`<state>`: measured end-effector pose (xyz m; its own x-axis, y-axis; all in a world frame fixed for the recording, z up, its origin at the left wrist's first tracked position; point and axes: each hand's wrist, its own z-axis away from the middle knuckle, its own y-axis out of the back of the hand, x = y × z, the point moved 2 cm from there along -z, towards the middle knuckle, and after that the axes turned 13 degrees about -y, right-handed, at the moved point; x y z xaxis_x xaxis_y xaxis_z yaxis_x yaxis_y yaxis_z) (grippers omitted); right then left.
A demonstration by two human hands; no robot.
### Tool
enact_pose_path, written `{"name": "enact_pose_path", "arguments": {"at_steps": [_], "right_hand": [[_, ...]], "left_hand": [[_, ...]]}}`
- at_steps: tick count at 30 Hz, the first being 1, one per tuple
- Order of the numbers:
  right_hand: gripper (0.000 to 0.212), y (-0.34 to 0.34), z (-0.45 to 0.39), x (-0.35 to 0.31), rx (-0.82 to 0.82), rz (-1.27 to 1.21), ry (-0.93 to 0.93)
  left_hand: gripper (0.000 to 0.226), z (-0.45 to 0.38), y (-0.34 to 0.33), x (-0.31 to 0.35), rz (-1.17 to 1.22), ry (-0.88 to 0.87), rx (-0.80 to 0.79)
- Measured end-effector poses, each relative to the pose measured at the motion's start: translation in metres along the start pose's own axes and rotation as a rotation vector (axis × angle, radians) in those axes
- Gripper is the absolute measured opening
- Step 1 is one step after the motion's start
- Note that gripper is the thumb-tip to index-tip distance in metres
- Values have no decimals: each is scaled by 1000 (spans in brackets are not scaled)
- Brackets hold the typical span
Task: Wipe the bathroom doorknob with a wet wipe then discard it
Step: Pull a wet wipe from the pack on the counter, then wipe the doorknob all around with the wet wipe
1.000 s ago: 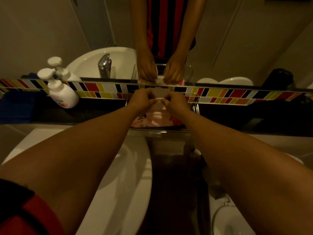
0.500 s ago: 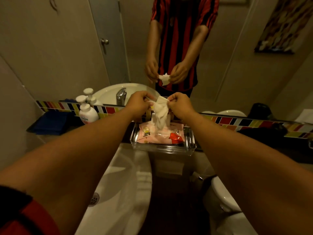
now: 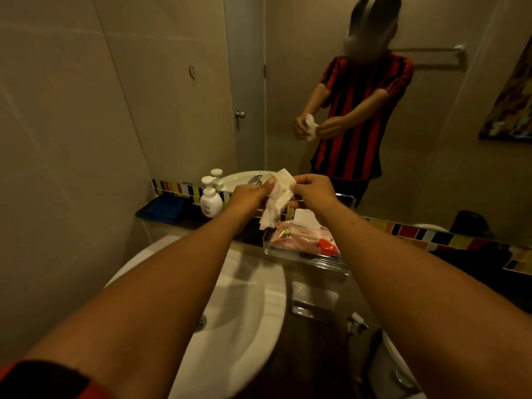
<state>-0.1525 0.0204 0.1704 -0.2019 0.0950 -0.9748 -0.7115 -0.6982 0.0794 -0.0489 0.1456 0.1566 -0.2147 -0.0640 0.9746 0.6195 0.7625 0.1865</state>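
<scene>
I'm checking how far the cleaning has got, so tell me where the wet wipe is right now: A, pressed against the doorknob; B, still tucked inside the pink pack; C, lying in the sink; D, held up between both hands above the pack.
D: the wet wipe hangs pinched between the left hand and the right hand, clear above the pink pack in its tray, away from the sink.

We can't read the print on the wipes pack point(image 3: 302, 236), its right end sits behind the right forearm point(image 3: 403, 272), the faucet point(image 3: 254, 180) is mostly hidden by the left hand point(image 3: 250, 194), and the toilet point(image 3: 400, 372) is cut off bottom-right.
</scene>
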Motion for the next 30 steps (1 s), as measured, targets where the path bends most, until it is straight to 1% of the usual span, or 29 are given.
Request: {"name": "enact_pose_path", "arguments": {"at_steps": [3, 5, 9, 12, 18, 20, 22, 23, 25, 27, 30], "right_hand": [[18, -21, 12, -7, -56, 19, 6], [20, -37, 18, -12, -88, 34, 12], [26, -72, 29, -20, -153, 73, 33], [32, -102, 37, -21, -205, 104, -6], [15, -175, 64, -10, -337, 65, -106], [16, -203, 79, -3, -422, 75, -158], [15, -230, 103, 4, -571, 89, -238], [14, -243, 114, 6, -643, 106, -244], [16, -268, 136, 9, -711, 135, -191], [22, -292, 156, 9, -696, 133, -134], [17, -323, 189, 8, -677, 139, -56]], "left_hand": [[68, 17, 20, 9, -26, 4, 34], [67, 28, 36, 12, -22, 4, 41], [36, 48, 76, 7, -32, -10, 27], [32, 67, 111, 1, -91, 15, 89], [26, 117, 186, -1, -182, 57, 177], [24, 139, 209, 0, -196, 69, 206], [22, 163, 232, 0, -177, 57, 263], [22, 176, 244, 0, -165, 46, 290], [21, 201, 270, 1, -158, 32, 332], [17, 228, 296, 1, -156, 36, 373], [27, 270, 330, 1, -148, 58, 455]]}}
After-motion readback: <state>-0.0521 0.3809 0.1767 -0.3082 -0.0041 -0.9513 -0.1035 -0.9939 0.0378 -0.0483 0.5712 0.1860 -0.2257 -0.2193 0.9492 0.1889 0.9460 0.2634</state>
